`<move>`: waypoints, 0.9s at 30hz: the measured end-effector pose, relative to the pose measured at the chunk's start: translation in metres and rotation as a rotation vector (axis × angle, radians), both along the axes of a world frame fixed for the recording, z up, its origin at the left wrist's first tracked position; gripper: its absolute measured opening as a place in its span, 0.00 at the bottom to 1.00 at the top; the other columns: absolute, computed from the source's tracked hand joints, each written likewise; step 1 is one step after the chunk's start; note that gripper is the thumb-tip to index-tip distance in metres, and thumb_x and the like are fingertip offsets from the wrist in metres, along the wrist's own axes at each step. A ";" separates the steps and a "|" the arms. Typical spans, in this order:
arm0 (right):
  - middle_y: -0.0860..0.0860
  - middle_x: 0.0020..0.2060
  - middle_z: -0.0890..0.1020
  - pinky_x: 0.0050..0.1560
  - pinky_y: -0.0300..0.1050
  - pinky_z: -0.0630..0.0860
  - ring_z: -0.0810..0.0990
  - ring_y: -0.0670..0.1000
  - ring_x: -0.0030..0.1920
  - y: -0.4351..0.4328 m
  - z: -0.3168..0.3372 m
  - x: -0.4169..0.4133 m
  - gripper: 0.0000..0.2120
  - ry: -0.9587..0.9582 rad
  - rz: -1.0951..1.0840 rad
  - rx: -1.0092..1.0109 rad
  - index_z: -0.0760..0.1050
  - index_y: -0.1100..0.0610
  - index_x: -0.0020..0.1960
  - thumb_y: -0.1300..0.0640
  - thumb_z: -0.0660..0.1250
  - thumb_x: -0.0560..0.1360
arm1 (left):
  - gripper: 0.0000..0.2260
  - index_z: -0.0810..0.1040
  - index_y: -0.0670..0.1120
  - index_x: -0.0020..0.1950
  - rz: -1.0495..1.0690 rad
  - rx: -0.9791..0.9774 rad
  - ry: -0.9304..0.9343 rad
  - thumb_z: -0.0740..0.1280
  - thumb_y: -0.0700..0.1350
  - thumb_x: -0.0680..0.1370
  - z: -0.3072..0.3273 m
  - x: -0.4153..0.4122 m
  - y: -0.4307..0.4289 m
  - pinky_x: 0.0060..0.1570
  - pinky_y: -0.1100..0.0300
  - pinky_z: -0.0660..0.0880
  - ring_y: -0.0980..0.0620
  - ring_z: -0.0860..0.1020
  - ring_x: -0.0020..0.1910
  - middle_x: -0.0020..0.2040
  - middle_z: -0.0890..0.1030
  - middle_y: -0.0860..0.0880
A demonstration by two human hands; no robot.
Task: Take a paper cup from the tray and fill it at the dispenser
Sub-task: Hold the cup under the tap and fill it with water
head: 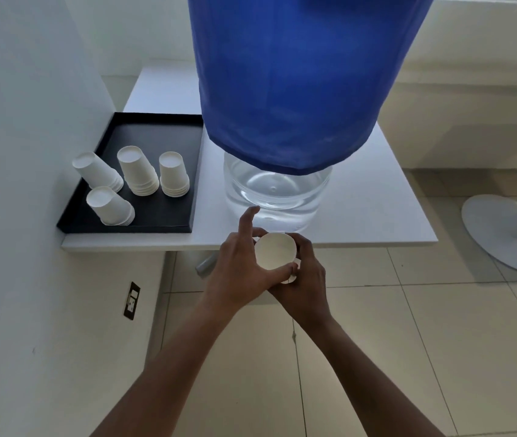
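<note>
Centrally, your two hands hold one paper cup (275,250) at the near edge of the white tabletop (377,197), its open mouth turned up toward you. Your left hand (241,272) wraps the cup's left side, thumb across the near wall, index finger stretched toward the dispenser (277,190). Your right hand (306,279) closes around the cup's right and lower side. The cup sits just in front of the dispenser's clear base, beneath its blue cover (298,74). Stacks of inverted cups (142,175) stand on the black tray (156,134) to the left.
</note>
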State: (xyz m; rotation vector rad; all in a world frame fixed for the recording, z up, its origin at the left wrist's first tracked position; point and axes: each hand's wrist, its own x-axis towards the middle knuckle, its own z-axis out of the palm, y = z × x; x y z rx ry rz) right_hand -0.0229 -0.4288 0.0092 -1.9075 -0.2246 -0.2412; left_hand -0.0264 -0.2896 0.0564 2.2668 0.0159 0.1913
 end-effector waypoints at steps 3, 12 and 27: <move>0.47 0.55 0.87 0.47 0.48 0.84 0.87 0.49 0.53 -0.001 -0.017 -0.002 0.31 -0.008 -0.031 0.012 0.74 0.56 0.66 0.53 0.79 0.65 | 0.50 0.59 0.52 0.80 -0.009 -0.016 -0.007 0.82 0.58 0.65 -0.013 -0.003 -0.005 0.57 0.55 0.79 0.49 0.80 0.55 0.59 0.82 0.51; 0.48 0.53 0.85 0.48 0.37 0.79 0.85 0.49 0.51 -0.006 -0.056 -0.010 0.30 0.014 -0.050 -0.022 0.74 0.53 0.63 0.48 0.80 0.66 | 0.50 0.64 0.51 0.79 -0.003 -0.089 0.031 0.83 0.59 0.63 -0.055 -0.014 -0.010 0.57 0.66 0.77 0.55 0.79 0.55 0.59 0.79 0.56; 0.47 0.57 0.84 0.47 0.52 0.84 0.84 0.49 0.56 -0.011 -0.124 0.001 0.32 0.120 -0.104 -0.028 0.72 0.50 0.68 0.46 0.81 0.68 | 0.31 0.73 0.51 0.70 0.081 -0.075 -0.006 0.77 0.61 0.72 -0.094 -0.002 -0.007 0.45 0.59 0.79 0.53 0.80 0.48 0.56 0.81 0.55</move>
